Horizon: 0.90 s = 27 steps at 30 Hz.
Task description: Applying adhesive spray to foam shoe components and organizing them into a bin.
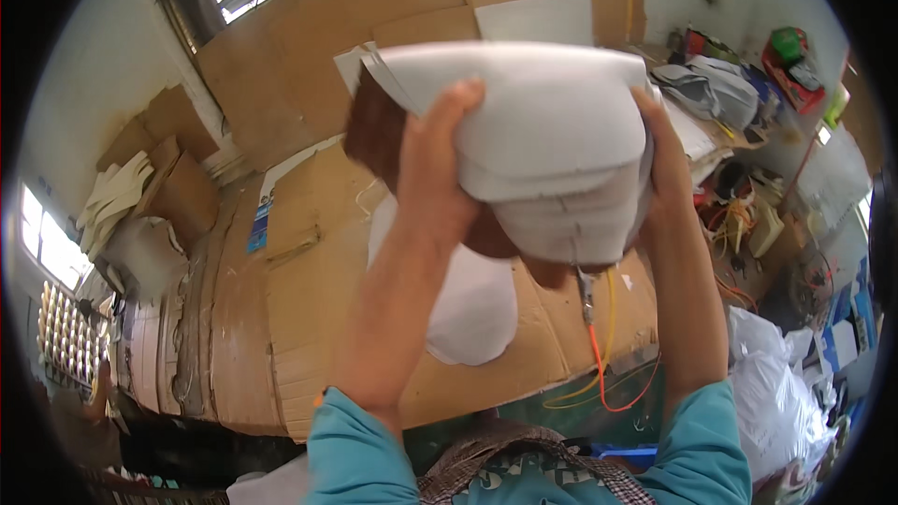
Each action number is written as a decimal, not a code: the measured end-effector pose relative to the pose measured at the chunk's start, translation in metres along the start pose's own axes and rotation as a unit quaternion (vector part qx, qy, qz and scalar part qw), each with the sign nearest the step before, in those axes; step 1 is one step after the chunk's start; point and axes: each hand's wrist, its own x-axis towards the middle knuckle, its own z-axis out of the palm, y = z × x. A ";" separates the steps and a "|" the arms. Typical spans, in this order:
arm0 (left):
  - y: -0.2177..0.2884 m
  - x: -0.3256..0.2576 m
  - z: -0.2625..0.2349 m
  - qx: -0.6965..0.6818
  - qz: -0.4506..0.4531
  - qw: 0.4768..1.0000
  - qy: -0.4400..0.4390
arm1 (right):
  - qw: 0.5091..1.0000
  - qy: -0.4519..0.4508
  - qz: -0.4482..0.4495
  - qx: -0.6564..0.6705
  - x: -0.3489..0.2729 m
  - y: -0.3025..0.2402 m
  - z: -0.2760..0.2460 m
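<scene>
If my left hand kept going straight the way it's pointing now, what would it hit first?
Probably the white folded piece itself: the left hand already grips its left edge, thumb across the front. Beyond that lie the cardboard sheets against the wall, though depth is unclear.

both forearms raised — left hand (432, 178) and right hand (666, 154) curled in a grip, fingers wrapped

One head-worn fisheye camera looks down and forward from the person's head, very near the raised hands, over a cardboard-covered desk (309, 318); edges bend outward.
</scene>
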 end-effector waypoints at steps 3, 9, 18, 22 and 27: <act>0.026 0.035 -0.033 0.059 0.066 0.996 0.007 | 0.995 -0.083 0.000 0.064 0.043 0.029 0.033; -0.060 -0.035 -0.218 0.626 0.434 0.646 -0.050 | 0.982 -0.056 0.158 -0.090 0.035 0.176 -0.027; -0.243 -0.176 -0.312 0.068 -0.258 0.843 0.468 | 0.855 -0.051 0.488 -0.168 -0.016 0.344 -0.209; -0.244 -0.176 -0.307 0.104 -0.242 0.832 0.488 | 0.819 -0.048 0.502 -0.276 0.026 0.347 -0.186; -0.243 -0.182 -0.319 0.086 -0.267 0.841 0.463 | 0.834 -0.004 0.467 -0.293 0.039 0.361 -0.175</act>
